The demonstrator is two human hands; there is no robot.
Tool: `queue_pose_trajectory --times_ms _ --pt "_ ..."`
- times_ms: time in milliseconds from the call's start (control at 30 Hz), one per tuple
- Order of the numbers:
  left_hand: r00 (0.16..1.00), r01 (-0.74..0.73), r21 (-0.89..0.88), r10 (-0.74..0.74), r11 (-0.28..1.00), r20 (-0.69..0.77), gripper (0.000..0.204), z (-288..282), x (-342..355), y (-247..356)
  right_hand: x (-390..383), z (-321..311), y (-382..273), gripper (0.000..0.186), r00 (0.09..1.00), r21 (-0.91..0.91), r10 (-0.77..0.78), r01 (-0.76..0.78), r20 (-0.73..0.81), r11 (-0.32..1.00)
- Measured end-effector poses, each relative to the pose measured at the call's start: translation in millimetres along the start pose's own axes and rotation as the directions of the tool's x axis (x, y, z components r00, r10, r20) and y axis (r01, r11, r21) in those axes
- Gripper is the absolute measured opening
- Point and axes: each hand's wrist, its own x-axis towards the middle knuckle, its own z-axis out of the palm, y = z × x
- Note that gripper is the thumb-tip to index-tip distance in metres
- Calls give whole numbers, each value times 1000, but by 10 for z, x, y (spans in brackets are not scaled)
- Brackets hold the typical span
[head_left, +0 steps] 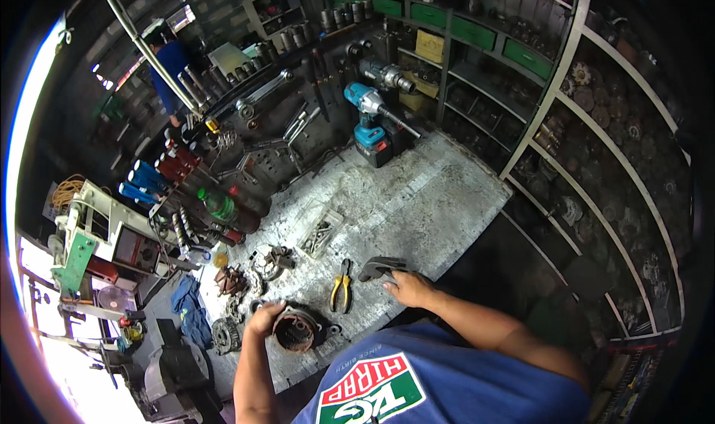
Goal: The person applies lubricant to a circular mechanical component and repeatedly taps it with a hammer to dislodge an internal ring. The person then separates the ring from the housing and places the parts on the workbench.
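Observation:
My left hand (266, 320) grips the left side of a round, open metal housing (278, 337), its rim brownish and its inside ribbed and dark. The housing rests near the front edge of the workbench. My right hand (412, 288) is closed on a dark, flat, curved piece (382, 267) whose kind I cannot make out; it lies low over the bench. Between the hands lie pliers (341, 293) with yellow handles, jaws pointing away. A small metal ring (334, 329) sits just right of the housing.
Loose metal parts, among them a rotor (230, 280), lie left on the bench (447, 193). Behind them stand a tray of small parts (322, 234) and a green bottle (216, 204). A teal impact wrench (365, 100) stands farther back. Shelves (562, 92) line the right; another person (170, 66) is at far left.

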Motion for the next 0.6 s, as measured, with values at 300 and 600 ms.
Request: queue_pose_trajectory --times_ms 300,600 --pt "893 -362 -143 299 921 -336 39 -241 -358 733 82 63 168 39 996 105 -85 86 -17 991" --pt "328 -429 -261 -120 865 -937 35 1066 -1519 -1001 369 -73 493 36 914 136 -74 21 400 991"
